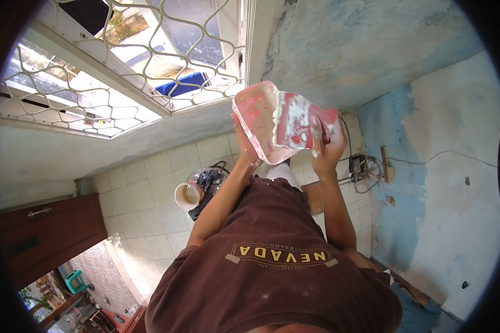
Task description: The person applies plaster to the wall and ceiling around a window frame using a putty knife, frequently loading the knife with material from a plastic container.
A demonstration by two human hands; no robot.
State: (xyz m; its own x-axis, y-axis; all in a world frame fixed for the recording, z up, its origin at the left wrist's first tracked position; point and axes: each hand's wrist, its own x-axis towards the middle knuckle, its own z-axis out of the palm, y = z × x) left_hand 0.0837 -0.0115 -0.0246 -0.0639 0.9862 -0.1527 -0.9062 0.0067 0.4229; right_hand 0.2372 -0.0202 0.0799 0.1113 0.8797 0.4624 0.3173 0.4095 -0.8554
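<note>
My left hand grips the side of a pink-red, smeared plastic tray, which is tilted in front of me just below the window. My right hand is closed on a wide red spreader streaked with white paste, whose straight edge lies over the tray's inside and carries a white ridge. White smears show on my right fingers and on the tray's rim. Part of my left hand is hidden behind the tray.
A grilled window, patchy blue-white walls, a cream bucket beside black plastic on the tiled floor, tangled cables with a device, a brown door, a green plastic stool, blue fabric at lower right.
</note>
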